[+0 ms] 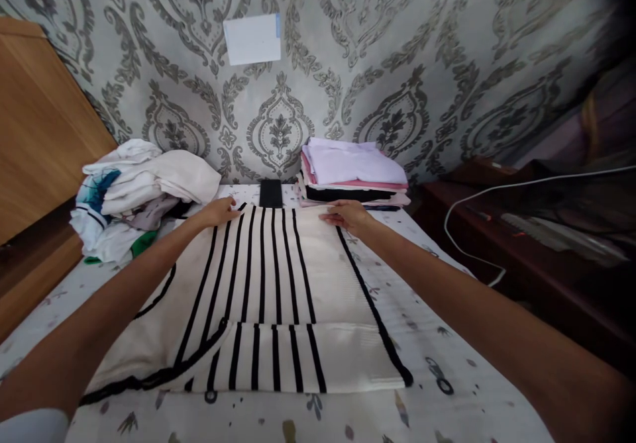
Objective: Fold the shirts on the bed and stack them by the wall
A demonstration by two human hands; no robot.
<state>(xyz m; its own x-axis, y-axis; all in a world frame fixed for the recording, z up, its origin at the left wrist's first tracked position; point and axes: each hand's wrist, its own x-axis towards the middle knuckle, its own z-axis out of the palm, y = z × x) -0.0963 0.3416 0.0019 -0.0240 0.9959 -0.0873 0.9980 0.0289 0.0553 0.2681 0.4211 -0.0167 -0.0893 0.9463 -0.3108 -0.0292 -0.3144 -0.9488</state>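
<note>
A cream knit top point(293, 271) with black stripes and black trim lies spread sideways, its near part folded over in a band along the front. My left hand point(221, 212) is closed at the far edge of the top, towards the left, where a black-trimmed edge rises by the fingers. At the far right corner my right hand point(348, 216) pinches the same edge, thumb and fingers pressed together on the fabric. Both arms reach forward over the top, one along each side.
The top rests on a white patterned sheet point(437, 327). Rumpled clothes point(154, 185) are heaped back left; a folded clothes stack point(355, 165) stands back right. Between them lies a dark flat object point(271, 193). A wooden cabinet point(44, 118) borders the left; a white cable point(457, 211) hangs right.
</note>
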